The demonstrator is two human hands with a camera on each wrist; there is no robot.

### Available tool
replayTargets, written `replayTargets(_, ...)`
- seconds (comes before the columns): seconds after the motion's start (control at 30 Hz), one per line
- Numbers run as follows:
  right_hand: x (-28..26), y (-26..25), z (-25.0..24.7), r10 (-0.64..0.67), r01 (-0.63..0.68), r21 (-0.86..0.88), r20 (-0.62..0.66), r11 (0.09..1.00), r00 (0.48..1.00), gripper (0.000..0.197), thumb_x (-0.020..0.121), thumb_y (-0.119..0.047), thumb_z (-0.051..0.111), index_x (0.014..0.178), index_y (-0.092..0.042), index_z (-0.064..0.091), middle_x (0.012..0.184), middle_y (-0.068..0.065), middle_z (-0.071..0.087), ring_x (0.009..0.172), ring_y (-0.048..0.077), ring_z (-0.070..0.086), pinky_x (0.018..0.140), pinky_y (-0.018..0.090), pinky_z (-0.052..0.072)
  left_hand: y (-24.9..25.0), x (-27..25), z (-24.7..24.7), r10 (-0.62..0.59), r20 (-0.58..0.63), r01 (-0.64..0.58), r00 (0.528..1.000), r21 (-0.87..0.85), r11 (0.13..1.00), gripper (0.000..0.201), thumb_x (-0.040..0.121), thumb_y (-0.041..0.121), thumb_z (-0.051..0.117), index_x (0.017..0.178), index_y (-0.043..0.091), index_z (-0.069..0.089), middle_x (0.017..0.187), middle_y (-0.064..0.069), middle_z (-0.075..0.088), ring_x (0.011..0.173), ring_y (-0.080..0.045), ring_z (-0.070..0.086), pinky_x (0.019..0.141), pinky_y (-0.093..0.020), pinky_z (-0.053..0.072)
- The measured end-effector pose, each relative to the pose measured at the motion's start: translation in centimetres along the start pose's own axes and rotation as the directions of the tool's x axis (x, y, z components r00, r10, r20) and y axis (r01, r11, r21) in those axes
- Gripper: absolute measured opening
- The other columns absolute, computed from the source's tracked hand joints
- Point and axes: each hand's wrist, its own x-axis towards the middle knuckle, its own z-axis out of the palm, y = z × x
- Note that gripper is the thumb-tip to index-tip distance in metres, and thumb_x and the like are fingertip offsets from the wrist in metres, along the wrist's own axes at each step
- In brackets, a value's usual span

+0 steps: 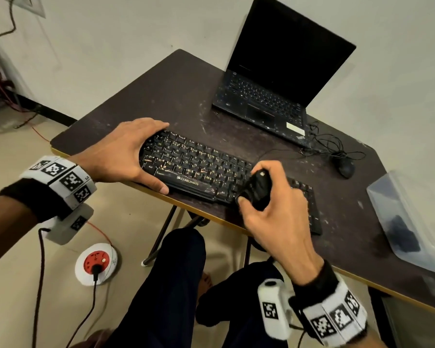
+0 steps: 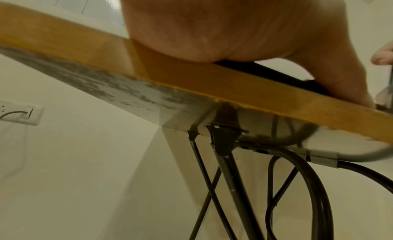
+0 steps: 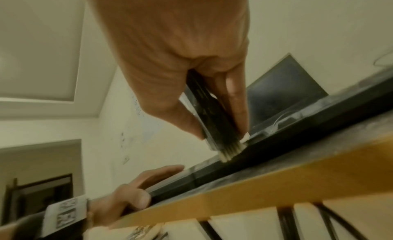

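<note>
A black keyboard (image 1: 199, 167) lies along the front edge of a dark table (image 1: 161, 96). My left hand (image 1: 126, 151) grips its left end, thumb on the front edge and fingers over the far corner; the left wrist view shows only the palm (image 2: 212, 33) above the table edge (image 2: 85, 46). My right hand (image 1: 269, 204) holds a black brush (image 1: 258, 189) above the keyboard's right part. In the right wrist view the brush (image 3: 214, 119) points down, its pale bristles (image 3: 231, 151) touching the keyboard (image 3: 297, 131). The left hand (image 3: 132, 191) appears there too.
An open black laptop (image 1: 274, 79) with a dark screen stands at the back. A black mouse (image 1: 344, 167) with a tangled cable (image 1: 332, 144) lies to its right. A clear plastic container (image 1: 412, 222) sits at the right edge. A round floor socket (image 1: 97, 263) lies below left.
</note>
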Motion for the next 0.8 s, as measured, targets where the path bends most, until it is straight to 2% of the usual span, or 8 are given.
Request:
replayTargets(0.1,0.6,0.9,0.0,0.044,-0.044,0.001,-0.077,0.999,0.996,0.050,0.081,-0.014,0.081,0.116,-0.031,0.049,0.066,-0.008,0.064,0.064,0.006,0.066,0.055,0.020,0.047,0.4,0.1,-0.1,0.009,-0.005,-0.009,1.000,0.008,1.000,0.149,0.035,0.095,0.073,0.160,0.025,0.030,0.160,0.001,0.037,0.144,-0.019,0.033,0.117,-0.035,0.022)
replayTargets(0.2,-0.8,-0.1,0.4,-0.053,0.053,-0.022,-0.002,0.998,0.999,0.052,0.082,-0.013,0.082,0.119,-0.029,0.050,0.064,-0.010,0.061,0.062,0.007,0.065,0.054,0.012,0.044,0.2,-0.1,-0.1,0.002,-0.011,-0.002,1.000,-0.009,1.000,0.150,0.034,0.096,0.072,0.160,0.025,0.031,0.160,0.002,0.037,0.142,-0.016,0.033,0.117,-0.033,0.022)
replayTargets(0.3,-0.2,0.9,0.1,0.011,-0.011,0.009,-0.091,1.000,0.996,0.052,0.082,-0.015,0.082,0.118,-0.030,0.050,0.065,-0.009,0.063,0.058,0.008,0.065,0.059,0.020,0.051,0.3,0.1,-0.1,0.003,-0.008,-0.003,1.000,-0.005,1.000,0.149,0.034,0.095,0.073,0.160,0.026,0.030,0.160,0.002,0.037,0.142,-0.015,0.032,0.117,-0.033,0.021)
replayTargets(0.33,-0.2,1.1,0.1,0.037,-0.034,0.027,-0.106,0.999,0.994,0.051,0.082,-0.014,0.082,0.118,-0.029,0.050,0.064,-0.009,0.063,0.059,0.007,0.065,0.059,0.019,0.050,0.3,0.0,-0.1,0.002,-0.006,-0.002,1.000,0.002,1.000,0.149,0.034,0.095,0.073,0.160,0.026,0.030,0.160,0.003,0.037,0.143,-0.016,0.032,0.117,-0.033,0.022)
replayTargets(0.43,-1.4,-0.1,0.7,-0.033,0.034,0.021,-0.035,0.999,0.999,0.051,0.083,-0.009,0.083,0.119,-0.025,0.051,0.063,-0.013,0.059,0.060,0.001,0.065,0.051,0.007,0.041,0.0,0.0,0.0,-0.012,-0.006,0.012,1.000,0.000,1.000,0.149,0.035,0.096,0.073,0.160,0.027,0.030,0.160,0.003,0.037,0.143,-0.018,0.032,0.118,-0.035,0.022)
replayTargets(0.6,-0.5,0.7,0.8,0.086,-0.081,0.038,-0.188,0.996,0.978,0.052,0.082,-0.014,0.084,0.119,-0.027,0.050,0.065,-0.014,0.059,0.066,0.003,0.066,0.058,0.016,0.049,0.2,0.0,0.0,-0.010,-0.002,0.010,1.000,0.020,1.000,0.149,0.035,0.095,0.073,0.160,0.028,0.029,0.160,0.003,0.036,0.145,-0.020,0.032,0.119,-0.037,0.022)
replayTargets(0.7,-1.6,-1.2,1.6,0.015,-0.008,0.055,-0.120,0.998,0.993,0.052,0.084,-0.012,0.084,0.121,-0.026,0.051,0.065,-0.015,0.060,0.062,0.004,0.067,0.055,0.013,0.049,0.3,-0.1,-0.1,-0.011,-0.008,0.011,1.000,0.017,1.000,0.148,0.036,0.093,0.073,0.160,0.026,0.030,0.160,0.002,0.037,0.144,-0.020,0.032,0.117,-0.034,0.020)
replayTargets(0.8,0.6,-0.2,1.8,0.073,-0.068,0.030,-0.204,0.997,0.976,0.051,0.083,-0.012,0.082,0.121,-0.024,0.051,0.067,-0.014,0.060,0.056,0.005,0.063,0.061,0.027,0.054,0.5,0.1,-0.2,-0.008,-0.009,0.008,1.000,0.016,1.000,0.148,0.036,0.093,0.073,0.160,0.025,0.030,0.160,0.002,0.038,0.143,-0.019,0.033,0.116,-0.032,0.020)
